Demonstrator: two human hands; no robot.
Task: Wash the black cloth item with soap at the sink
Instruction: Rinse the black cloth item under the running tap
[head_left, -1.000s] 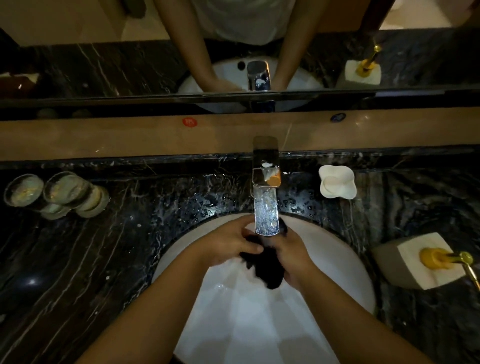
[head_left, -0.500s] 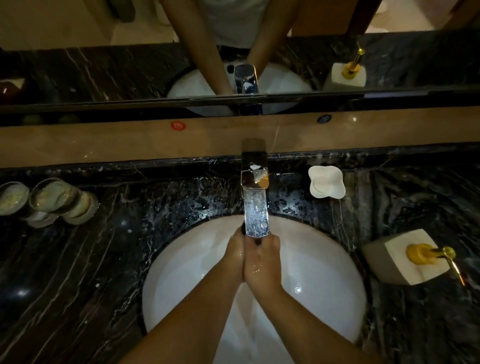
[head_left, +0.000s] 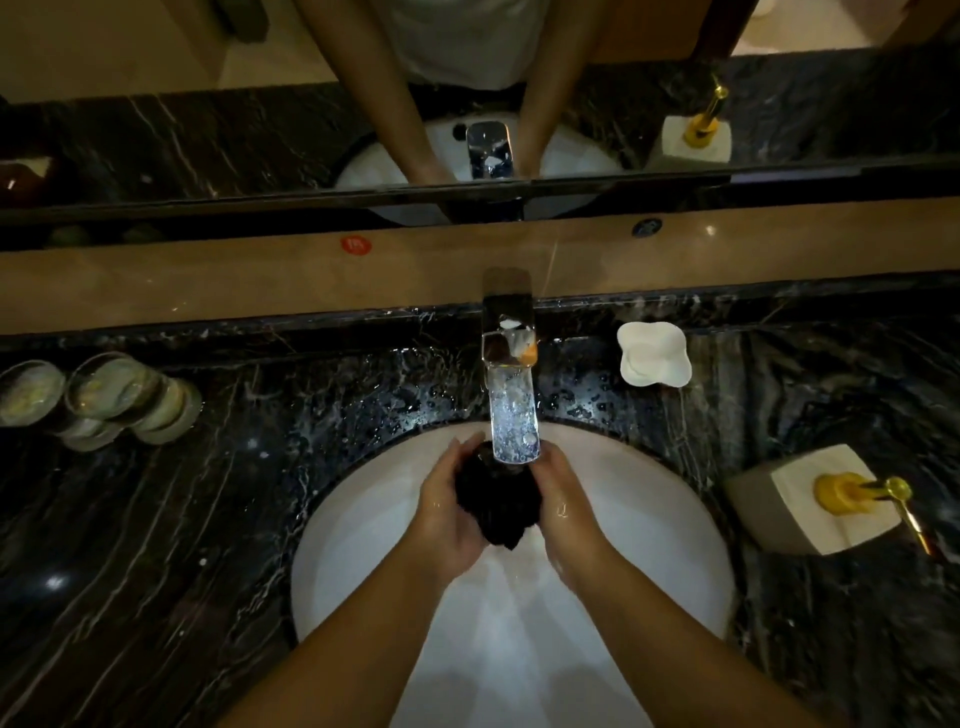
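— So, what lies in front of you, biggest thing first?

— You stand at a dark marble counter (head_left: 156, 519), wet with droplets around the tap. Above it runs a mirror (head_left: 208, 140) that shows your arms and the basin again.

— And set into the counter?

— You have a round white sink (head_left: 649, 545) right below you. Its chrome tap (head_left: 511, 384) reaches out over the far rim of the bowl.

— Where are your hands?

— You hold both over the bowl, just under the end of the spout. Your left hand (head_left: 447, 519) curls around the left side of the black cloth (head_left: 493, 504), and your right hand (head_left: 563, 512) cups the right side. Both are partly closed, fingers wrapped on the fabric, which is bunched between your palms. A loose end of it hangs down below them.

— What else sits on the counter?

— To your right you have a square soap dispenser (head_left: 815, 499) with a gold pump, near the sink's edge. Two glass tumblers (head_left: 104, 400) lie on their sides at the far left. A small white soap dish (head_left: 653, 353) sits just right of the tap.
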